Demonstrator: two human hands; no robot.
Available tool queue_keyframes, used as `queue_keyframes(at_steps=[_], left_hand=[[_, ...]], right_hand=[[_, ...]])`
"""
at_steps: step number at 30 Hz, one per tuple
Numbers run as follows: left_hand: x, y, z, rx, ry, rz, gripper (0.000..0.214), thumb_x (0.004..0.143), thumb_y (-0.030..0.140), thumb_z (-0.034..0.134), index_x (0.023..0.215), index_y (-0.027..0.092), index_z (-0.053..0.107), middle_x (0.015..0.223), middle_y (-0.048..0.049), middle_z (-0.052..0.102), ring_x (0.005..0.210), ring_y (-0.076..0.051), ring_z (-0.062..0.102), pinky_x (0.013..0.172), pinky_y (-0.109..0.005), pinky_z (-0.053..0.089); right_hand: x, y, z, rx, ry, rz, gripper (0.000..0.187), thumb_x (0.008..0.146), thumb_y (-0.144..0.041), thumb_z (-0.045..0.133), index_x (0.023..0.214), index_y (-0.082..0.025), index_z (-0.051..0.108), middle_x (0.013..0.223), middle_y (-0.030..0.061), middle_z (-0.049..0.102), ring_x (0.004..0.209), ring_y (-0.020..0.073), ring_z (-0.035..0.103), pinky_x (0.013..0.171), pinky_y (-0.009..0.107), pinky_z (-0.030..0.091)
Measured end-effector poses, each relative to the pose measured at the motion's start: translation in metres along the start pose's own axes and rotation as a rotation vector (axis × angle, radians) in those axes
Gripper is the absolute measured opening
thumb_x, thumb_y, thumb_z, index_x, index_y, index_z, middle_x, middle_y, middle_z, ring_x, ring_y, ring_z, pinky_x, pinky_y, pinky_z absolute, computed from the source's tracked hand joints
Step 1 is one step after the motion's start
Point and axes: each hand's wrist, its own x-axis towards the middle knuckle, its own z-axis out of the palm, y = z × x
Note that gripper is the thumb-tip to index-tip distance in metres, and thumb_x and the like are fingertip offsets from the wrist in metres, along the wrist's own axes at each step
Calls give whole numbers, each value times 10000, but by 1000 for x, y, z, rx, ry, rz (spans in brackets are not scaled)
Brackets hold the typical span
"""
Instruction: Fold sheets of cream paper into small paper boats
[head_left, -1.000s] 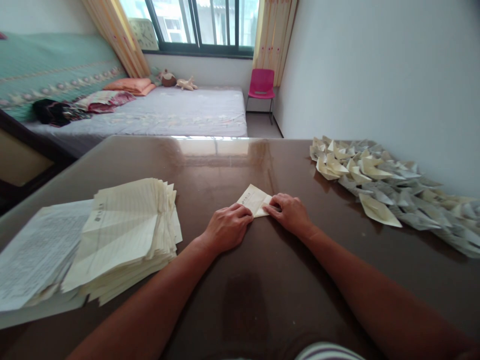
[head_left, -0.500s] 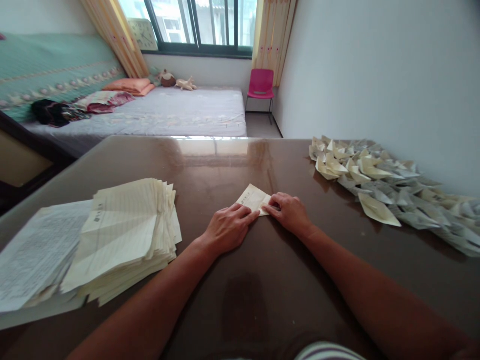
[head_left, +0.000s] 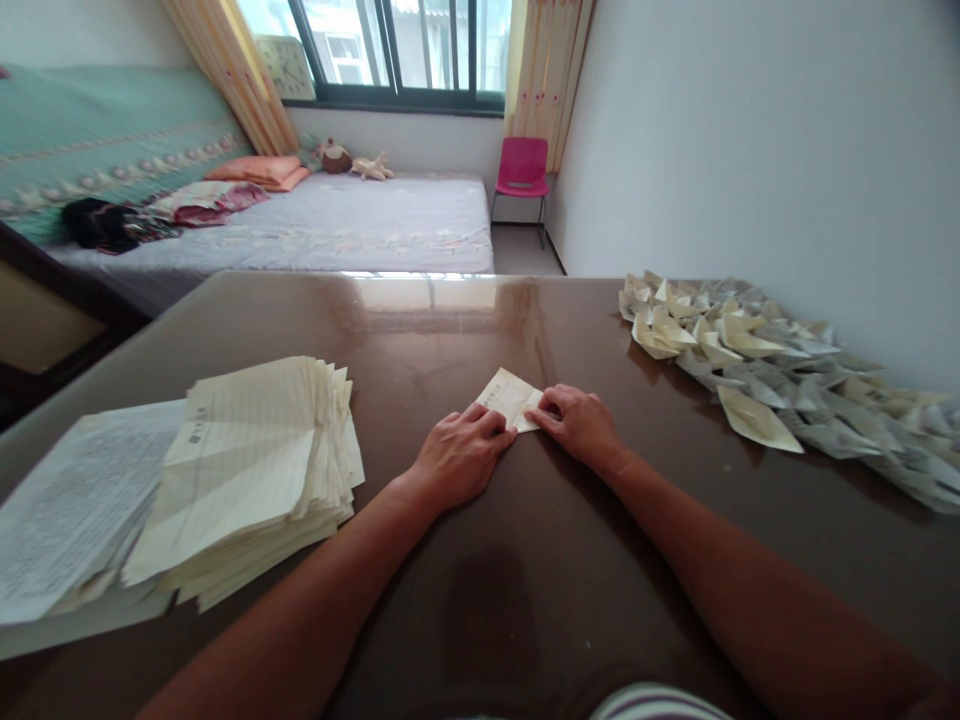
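A small folded sheet of paper [head_left: 511, 392], cream with a printed mark, lies on the brown table in front of me. At its near left edge, my left hand [head_left: 463, 452] has its fingers curled and closed on the paper. My right hand [head_left: 576, 424] is closed at the right corner, thumb and fingers pinching the sheet. The fingers cover the paper's lower edges. To the left of my hands sits a thick stack of cream lined paper [head_left: 247, 450]. A heap of folded paper boats [head_left: 750, 350] lies to the right.
A pile of written sheets [head_left: 90, 500] lies beside the cream stack on the glossy table [head_left: 420, 350]. Past the far edge are a bed [head_left: 390, 220] and a pink chair [head_left: 523, 168]. A white wall [head_left: 750, 150] borders the right side.
My left fingers have shifted very slightly and bent more along the paper's near edge. My right hand and the paper look almost unmoved.
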Motion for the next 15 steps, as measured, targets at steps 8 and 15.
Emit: queue_keyframes(at_steps=[8,15], left_hand=[[0,3,1,29,0,15,288,946,263,410,1175,270,584,1167,-27,612,1055,-198,501,779,-323,431],[0,5,1,90,-8,57,265,948,238,429,1182,239,554,1311,-4,558,1108,-194,482,793,-330,421]], right_hand=[[0,0,0,1,-7,-1,267,860,-438,567,706,-222,588,774,1,641,729,158,561,628,284,298],[-2,3,3,38,3,-5,219,866,-438,565,830,-224,593,816,1,642,776,165,580,662,292,314]])
